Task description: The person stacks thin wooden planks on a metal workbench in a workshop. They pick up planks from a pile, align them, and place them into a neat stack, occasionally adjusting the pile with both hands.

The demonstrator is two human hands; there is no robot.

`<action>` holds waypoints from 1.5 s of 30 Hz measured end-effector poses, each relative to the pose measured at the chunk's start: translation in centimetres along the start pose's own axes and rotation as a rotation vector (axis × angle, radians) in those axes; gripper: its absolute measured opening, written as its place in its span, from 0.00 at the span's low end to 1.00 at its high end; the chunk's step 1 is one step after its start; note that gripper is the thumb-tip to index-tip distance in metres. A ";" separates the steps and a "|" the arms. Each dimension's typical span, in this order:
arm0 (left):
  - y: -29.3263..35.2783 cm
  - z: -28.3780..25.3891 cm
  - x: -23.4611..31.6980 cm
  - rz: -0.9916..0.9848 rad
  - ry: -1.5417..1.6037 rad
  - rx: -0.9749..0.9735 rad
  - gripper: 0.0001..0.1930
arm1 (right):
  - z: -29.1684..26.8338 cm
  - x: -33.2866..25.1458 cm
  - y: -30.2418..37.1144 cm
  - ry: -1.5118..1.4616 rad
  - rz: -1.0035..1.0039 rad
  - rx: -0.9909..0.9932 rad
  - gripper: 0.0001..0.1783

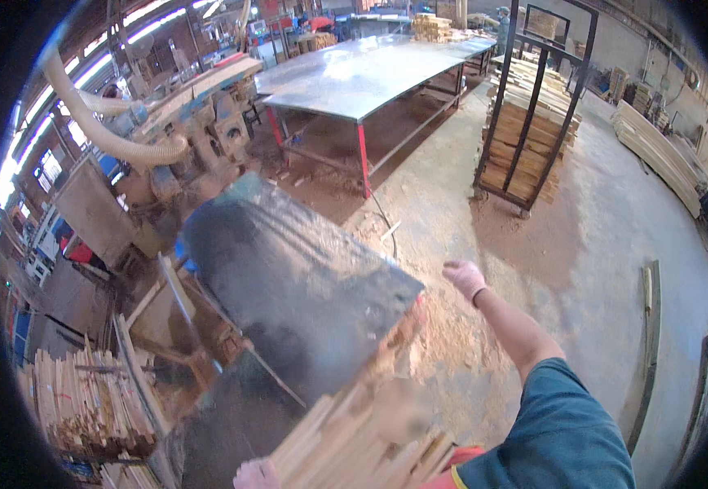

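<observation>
My right arm, in a dark green sleeve, stretches forward over the sawdust-covered floor. My right hand (465, 279) wears a pale pink glove and a dark band at the wrist. Its fingers are loosely bent and apart from any object, with nothing visible in them. At the lower edge my left hand (257, 473), gloved alike, is beside a pile of long wooden strips (333, 444). The picture's edge cuts this hand off, so its grip is hidden. In front of me slopes a dark, dusty machine table (297, 269).
A large metal-topped table (362, 73) with red legs stands ahead. Right of it, a black-framed rack (525, 130) holds stacked boards. More strips (93, 399) lie at lower left. A ribbed hose (117, 143) hangs over machinery at left. Long beams (647, 350) lie along the right floor.
</observation>
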State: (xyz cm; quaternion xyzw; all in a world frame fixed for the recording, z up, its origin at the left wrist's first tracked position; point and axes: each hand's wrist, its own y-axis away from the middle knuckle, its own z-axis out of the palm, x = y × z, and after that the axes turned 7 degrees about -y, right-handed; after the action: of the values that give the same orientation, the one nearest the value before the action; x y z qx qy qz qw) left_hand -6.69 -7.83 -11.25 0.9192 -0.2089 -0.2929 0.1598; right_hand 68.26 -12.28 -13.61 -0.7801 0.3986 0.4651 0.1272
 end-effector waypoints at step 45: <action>7.9 -7.5 -10.3 1.177 2.542 -0.972 0.35 | 10.5 -14.5 62.5 -0.273 -0.267 -0.633 0.23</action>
State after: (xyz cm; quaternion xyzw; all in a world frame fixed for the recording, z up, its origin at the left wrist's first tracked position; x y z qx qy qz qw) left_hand -12.09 -8.41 2.70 0.1964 -0.1497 0.7541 0.6086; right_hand 11.80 -39.63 3.51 -0.7567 0.1092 0.6445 -0.0088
